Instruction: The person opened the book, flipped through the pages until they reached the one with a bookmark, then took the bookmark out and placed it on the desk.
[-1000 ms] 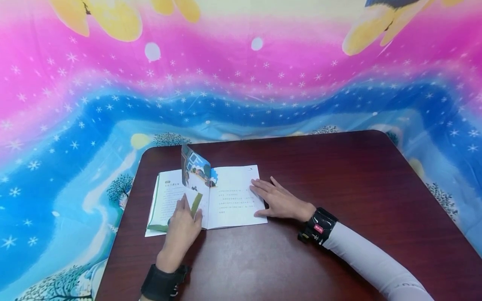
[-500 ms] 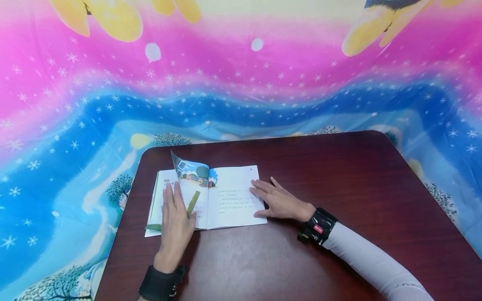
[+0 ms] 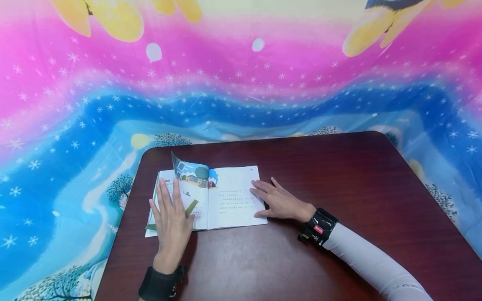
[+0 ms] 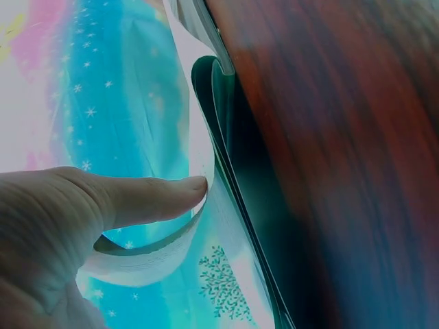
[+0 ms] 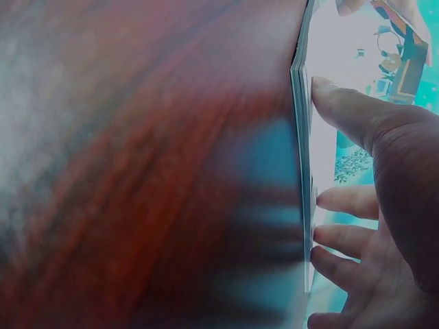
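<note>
A picture book (image 3: pixel 235 179) lies spread on the table, printed text and a town picture on its pages. On its left side, a page (image 3: pixel 193 171) bows up, its far corner curling above the sheets beneath. My left hand (image 3: pixel 171 228) lies over that page with fingers straight and spread, hiding part of it. In the left wrist view its thumb (image 4: pixel 158 199) touches the bent page (image 4: pixel 199 130). My right hand (image 3: pixel 284 204) rests on the right page's outer edge, fingers extended. The right wrist view has its fingertips against the book's edge (image 5: pixel 300 123).
The dark red-brown table (image 3: pixel 339 175) has rounded far corners. Behind it hangs a pink and blue cloth (image 3: pixel 241 92) printed with snowflakes. Each wrist wears a black band, such as the right wrist band (image 3: pixel 319 225).
My left hand has shifted left and spread its fingers from a closer pose. The raised page has come down leftward, its corner still curled. My right hand has stayed put.
</note>
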The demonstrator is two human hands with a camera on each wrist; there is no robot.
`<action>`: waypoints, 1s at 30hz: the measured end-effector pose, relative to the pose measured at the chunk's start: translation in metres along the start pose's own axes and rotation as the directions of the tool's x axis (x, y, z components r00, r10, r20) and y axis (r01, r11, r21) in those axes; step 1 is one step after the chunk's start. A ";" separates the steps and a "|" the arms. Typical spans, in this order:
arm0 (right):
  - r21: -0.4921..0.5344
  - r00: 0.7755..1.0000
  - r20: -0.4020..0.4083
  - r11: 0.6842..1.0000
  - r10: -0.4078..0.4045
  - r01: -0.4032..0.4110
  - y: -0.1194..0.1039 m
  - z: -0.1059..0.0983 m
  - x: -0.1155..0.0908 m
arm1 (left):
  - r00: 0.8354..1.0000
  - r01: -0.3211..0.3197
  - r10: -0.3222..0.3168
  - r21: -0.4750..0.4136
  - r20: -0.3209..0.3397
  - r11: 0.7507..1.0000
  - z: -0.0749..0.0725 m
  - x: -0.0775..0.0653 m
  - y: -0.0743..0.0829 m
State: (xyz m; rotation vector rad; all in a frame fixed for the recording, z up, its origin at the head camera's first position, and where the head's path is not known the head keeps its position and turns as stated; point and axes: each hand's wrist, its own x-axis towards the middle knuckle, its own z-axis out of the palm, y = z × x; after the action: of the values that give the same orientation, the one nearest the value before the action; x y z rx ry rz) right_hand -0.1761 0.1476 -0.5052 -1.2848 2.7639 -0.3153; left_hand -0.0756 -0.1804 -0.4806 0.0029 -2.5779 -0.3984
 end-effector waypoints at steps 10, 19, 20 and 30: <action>0.064 0.999 0.022 0.997 -0.032 0.031 0.002 -0.001 0.000 | 0.996 -0.067 0.063 0.063 0.058 0.996 -0.001 0.000 -0.003; 0.095 0.997 0.046 0.994 -0.063 0.058 0.003 -0.005 -0.002 | 0.934 -0.150 0.125 0.050 0.334 0.987 0.003 -0.009 0.003; 0.097 0.997 0.047 0.993 -0.069 0.064 0.003 -0.005 -0.002 | 0.929 -0.161 0.139 0.035 0.344 0.986 0.002 -0.009 0.003; 0.119 0.994 0.032 0.988 -0.102 0.098 0.005 -0.007 -0.002 | 0.869 -0.027 0.067 -0.090 0.490 0.996 0.004 -0.012 0.009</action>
State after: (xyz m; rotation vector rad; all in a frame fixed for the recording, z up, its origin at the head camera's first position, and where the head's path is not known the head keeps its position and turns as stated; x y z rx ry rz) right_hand -0.1797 0.1532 -0.4999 -1.3876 2.6113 -0.4480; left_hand -0.0663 -0.1697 -0.4873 -0.2187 -3.0557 -0.5427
